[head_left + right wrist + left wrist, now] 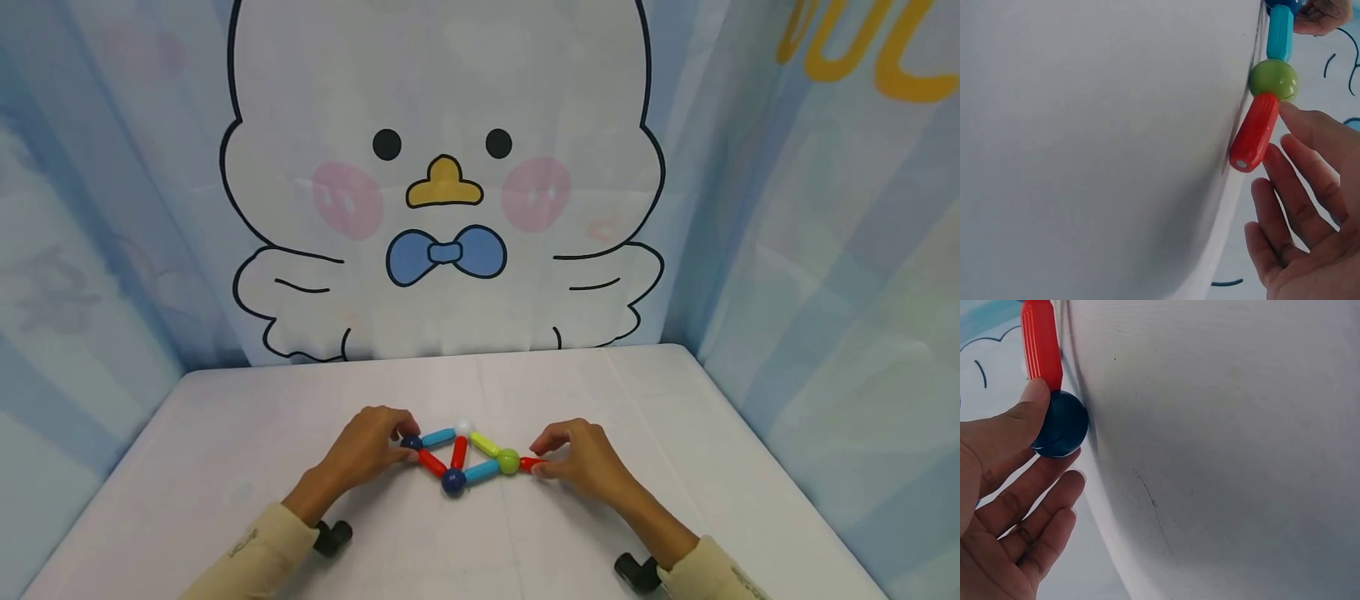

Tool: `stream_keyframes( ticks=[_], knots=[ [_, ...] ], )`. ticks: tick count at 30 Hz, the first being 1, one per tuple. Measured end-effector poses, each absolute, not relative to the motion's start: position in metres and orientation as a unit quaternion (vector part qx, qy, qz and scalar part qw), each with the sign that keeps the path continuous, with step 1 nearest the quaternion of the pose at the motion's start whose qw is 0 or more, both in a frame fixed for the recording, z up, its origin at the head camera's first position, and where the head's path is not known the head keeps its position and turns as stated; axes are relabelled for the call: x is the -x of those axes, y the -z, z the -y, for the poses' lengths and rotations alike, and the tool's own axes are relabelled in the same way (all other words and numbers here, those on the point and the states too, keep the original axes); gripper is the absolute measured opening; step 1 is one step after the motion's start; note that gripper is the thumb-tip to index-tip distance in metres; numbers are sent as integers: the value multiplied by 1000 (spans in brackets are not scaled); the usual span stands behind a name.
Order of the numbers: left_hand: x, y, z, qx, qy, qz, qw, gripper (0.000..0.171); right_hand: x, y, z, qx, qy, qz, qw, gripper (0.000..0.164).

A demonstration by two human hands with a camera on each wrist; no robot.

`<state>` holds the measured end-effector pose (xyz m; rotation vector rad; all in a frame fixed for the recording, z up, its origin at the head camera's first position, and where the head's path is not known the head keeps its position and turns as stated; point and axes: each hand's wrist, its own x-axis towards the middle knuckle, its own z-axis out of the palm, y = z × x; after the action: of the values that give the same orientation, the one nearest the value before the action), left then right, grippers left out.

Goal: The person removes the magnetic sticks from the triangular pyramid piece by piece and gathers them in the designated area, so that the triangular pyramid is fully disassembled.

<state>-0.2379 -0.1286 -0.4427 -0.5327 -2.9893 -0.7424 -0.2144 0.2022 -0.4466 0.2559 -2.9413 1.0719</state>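
Observation:
A flat figure of magnetic rods and balls lies on the white table. My left hand (369, 446) holds its left corner, a dark blue ball (1063, 425), with the thumb at the joint with a red rod (1042, 347). A light blue rod (438, 437) runs from that ball to a white ball (464, 427). Another red rod (459, 452) and a yellow rod (484, 443) meet there too. Nearest me is a second dark blue ball (453, 481). On the right, my right hand (588, 458) has thumb and fingers about a red rod (1254, 132) attached to the green ball (1274, 79); its outer end is free.
The white table (480, 550) has its far edge against a curtain (442, 308) printed with a cartoon bird. Side curtains (840, 275) flank it. Black wrist cameras (636, 573) hang below both sleeves (708, 575).

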Motion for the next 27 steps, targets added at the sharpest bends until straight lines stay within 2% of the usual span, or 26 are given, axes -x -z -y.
stream_keyframes(
  ticks=[11, 27],
  knots=[
    [242, 449, 131, 169, 260, 951, 14, 25, 229, 435, -161, -116, -382, 917, 16, 18],
    [244, 450, 134, 181, 271, 945, 11, 24, 253, 435, -105, -199, -400, 894, -35, 23]
  ],
)
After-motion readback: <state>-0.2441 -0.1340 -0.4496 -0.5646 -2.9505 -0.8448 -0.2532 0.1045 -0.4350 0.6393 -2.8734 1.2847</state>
